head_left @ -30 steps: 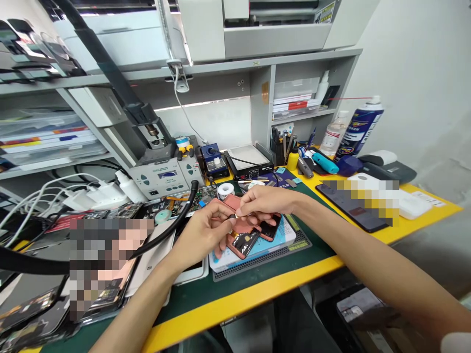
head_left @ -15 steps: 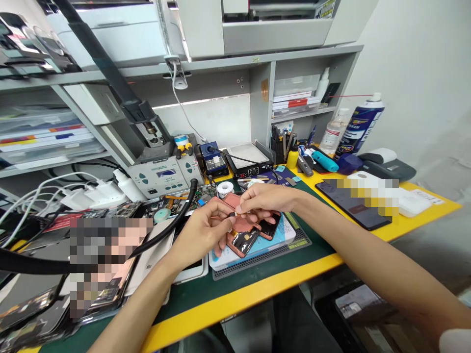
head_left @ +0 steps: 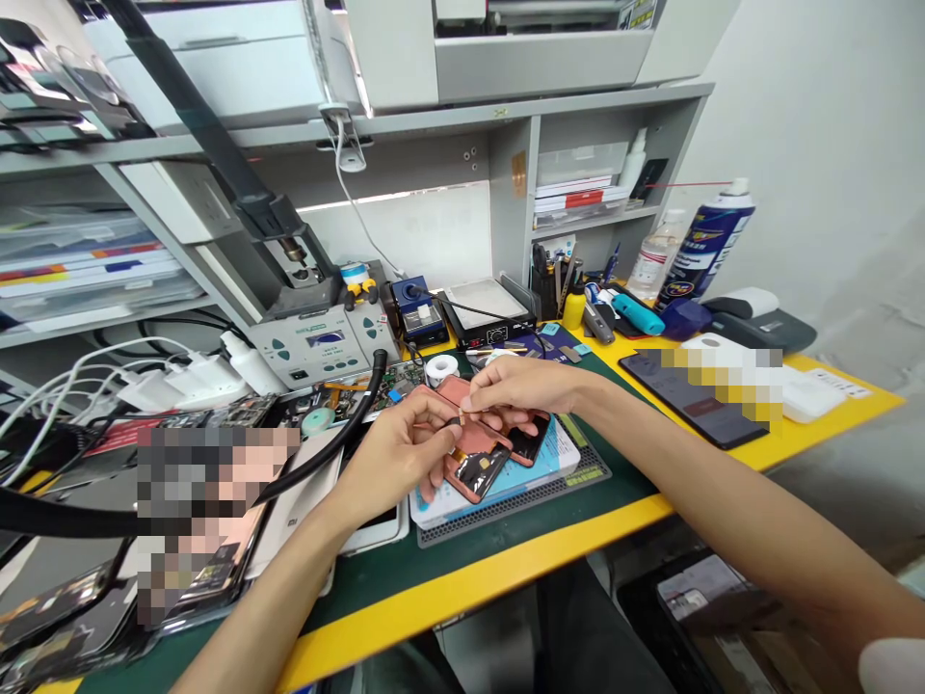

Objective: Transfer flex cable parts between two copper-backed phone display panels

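Observation:
Above an opened copper-coloured phone, my left hand and my right hand meet with their fingertips nearly touching. Between the left thumb and forefinger is a tiny dark piece, too small to name. My right hand is closed in a pinch at the same spot; its fingertips hide most of what they grip. A second copper-coloured phone part with a black panel lies just under the right hand. Both phone parts rest on a white and blue box, which stands on a grey perforated mat.
White tablets and stripped phones lie left of the box. A black hose arches over them. Behind are a solder reel, a rework station and a heating plate. A dark phone and spray can are at right.
Both hands keep nearly the same pinch over the phone. The right fingertips have shifted very slightly; the phone parts look unmoved. The view has tilted a little.

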A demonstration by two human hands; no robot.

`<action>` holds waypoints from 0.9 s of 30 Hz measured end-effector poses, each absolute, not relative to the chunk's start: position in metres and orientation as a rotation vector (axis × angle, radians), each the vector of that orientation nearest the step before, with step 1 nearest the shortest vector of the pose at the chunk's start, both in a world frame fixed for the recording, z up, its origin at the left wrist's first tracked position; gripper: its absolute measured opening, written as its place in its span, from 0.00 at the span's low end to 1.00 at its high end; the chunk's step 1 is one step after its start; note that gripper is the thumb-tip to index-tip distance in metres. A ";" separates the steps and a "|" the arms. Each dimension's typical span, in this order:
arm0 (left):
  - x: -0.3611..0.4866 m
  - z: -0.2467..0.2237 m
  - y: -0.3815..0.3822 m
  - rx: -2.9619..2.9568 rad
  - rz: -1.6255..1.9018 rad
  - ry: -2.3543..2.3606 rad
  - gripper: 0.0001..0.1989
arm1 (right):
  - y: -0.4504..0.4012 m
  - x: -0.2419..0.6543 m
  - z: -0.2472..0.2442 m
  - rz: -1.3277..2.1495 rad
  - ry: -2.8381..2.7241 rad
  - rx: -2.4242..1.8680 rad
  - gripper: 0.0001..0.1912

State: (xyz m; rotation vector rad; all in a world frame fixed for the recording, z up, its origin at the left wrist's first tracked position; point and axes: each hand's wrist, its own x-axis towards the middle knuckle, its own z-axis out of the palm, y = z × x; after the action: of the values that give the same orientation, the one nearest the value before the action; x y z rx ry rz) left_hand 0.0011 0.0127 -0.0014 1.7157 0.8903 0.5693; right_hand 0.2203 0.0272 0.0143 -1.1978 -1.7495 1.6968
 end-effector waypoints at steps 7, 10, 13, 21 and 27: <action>0.002 -0.001 0.014 1.726 0.563 0.889 0.11 | 0.023 0.218 0.020 1.635 -1.858 -1.260 0.14; 0.003 0.000 0.013 1.724 0.561 0.895 0.11 | 0.022 0.217 0.021 1.615 -1.880 -1.265 0.12; 0.002 0.001 0.012 1.735 0.566 0.903 0.11 | 0.023 0.218 0.020 1.625 -1.892 -1.236 0.12; 0.002 0.000 0.013 1.747 0.575 0.874 0.10 | 0.026 0.221 0.016 1.716 -1.849 -1.181 0.17; 0.002 -0.001 0.013 1.733 0.574 0.885 0.11 | 0.027 0.222 0.016 1.775 -1.796 -1.162 0.17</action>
State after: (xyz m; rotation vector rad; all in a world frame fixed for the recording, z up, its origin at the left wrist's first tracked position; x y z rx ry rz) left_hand 0.0020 0.0133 -0.0007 1.7332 0.8847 0.5745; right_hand 0.2225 0.0266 0.0160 -1.1616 -1.7956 1.7755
